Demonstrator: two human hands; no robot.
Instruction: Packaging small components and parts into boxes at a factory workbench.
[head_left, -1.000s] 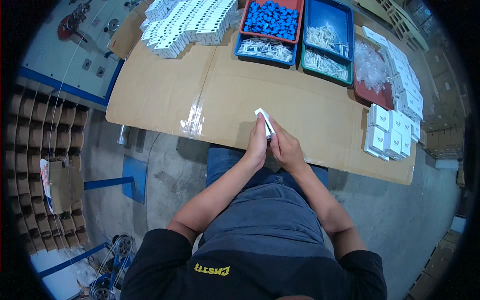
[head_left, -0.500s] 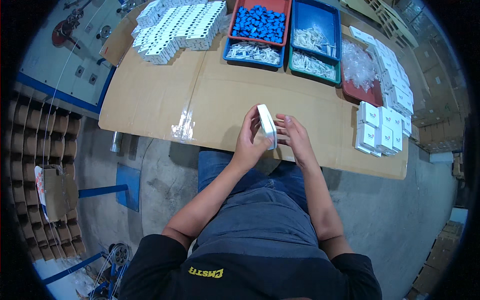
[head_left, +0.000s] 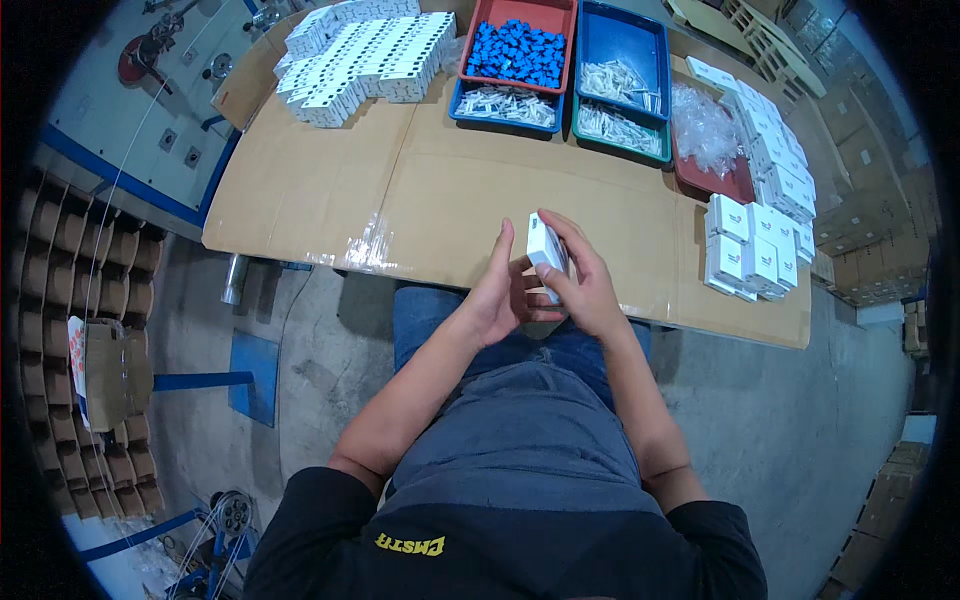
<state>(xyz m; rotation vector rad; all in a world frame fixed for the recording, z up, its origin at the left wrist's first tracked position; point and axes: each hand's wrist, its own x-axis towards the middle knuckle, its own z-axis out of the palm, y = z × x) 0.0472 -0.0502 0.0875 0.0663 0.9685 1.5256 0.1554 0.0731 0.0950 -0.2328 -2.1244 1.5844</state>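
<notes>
A small flat white box is held upright over the near edge of the cardboard-covered table. My right hand grips it, thumb on the near face and fingers along the far side. Just left of the box is my left hand, its thumb raised and its fingers spread toward the box's lower part. Whether those fingertips touch the box is hard to see.
Rows of small white boxes stand at the back left, and more white boxes are stacked at the right. Along the back are a red tray of blue pieces, trays of white pieces, and a red tray with clear plastic bags.
The white box has passed from my left hand's grip into my right hand's. It has turned, and my left thumb and fingers have spread away from it.
</notes>
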